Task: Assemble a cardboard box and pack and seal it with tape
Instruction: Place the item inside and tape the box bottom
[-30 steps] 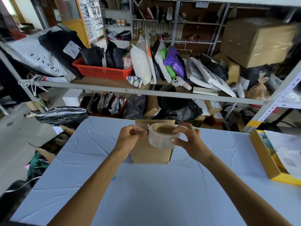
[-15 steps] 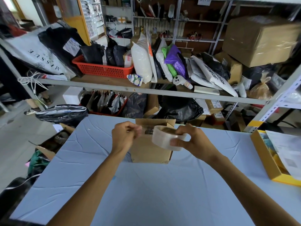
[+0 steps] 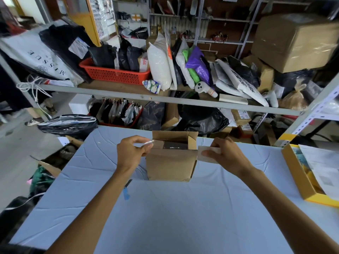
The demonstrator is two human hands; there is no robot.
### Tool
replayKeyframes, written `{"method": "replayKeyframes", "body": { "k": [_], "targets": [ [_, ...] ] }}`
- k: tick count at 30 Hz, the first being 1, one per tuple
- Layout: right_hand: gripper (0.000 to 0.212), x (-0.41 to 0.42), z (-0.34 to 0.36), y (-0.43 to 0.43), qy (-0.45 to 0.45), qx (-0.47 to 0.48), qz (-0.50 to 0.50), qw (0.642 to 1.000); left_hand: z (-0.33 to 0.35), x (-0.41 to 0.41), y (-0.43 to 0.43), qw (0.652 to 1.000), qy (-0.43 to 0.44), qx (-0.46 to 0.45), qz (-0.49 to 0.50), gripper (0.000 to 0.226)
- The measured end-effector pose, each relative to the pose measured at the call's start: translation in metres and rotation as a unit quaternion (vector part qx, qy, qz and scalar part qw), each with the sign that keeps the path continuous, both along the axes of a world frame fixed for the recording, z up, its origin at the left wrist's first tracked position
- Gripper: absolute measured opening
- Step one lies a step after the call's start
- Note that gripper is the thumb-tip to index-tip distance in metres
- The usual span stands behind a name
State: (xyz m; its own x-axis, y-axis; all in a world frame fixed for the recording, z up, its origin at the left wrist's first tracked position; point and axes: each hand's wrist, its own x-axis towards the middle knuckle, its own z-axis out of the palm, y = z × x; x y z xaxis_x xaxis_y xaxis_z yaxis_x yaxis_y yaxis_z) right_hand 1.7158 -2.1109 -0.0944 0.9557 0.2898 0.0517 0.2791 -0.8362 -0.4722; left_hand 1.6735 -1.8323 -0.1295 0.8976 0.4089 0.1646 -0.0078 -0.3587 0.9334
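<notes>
I saw left hand point(image 3: 132, 155) pinching glossy clear tape end point(image 3: 147, 142) | right hand point(image 3: 226, 157) gripping the round roll point(image 3: 205, 153) | open brown cardboard box point(image 3: 171, 165) stood between them on creased pale-blue surface point(image 3: 183, 219)

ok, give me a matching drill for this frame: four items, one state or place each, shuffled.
Things:
1. cardboard box
2. tape roll
3. tape end
4. yellow tray

States or places:
A. pinched by the left hand
B. at the right edge of the table, papers inside
C. gripped by the right hand
D. mid-table, top open

Pairs: 1-D, 2-C, 3-A, 4-B
</notes>
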Motion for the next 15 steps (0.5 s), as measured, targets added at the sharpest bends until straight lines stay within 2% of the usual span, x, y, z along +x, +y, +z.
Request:
{"method": "replayKeyframes", "body": {
  "k": [3,7,15],
  "targets": [
    [0.019,0.0,0.004,-0.004,0.043,0.025,0.059,0.997,0.0,0.002,0.004,1.0,-0.012,0.021,0.011,0.006],
    [0.015,-0.002,0.012,-0.006,0.068,0.06,0.077,0.993,-0.002,0.002,0.01,0.999,-0.002,0.037,0.008,0.012],
    [0.021,-0.005,0.012,0.008,0.018,-0.005,0.0,1.0,-0.002,0.004,0.029,0.998,0.02,-0.014,-0.06,0.016]
  ]
}}
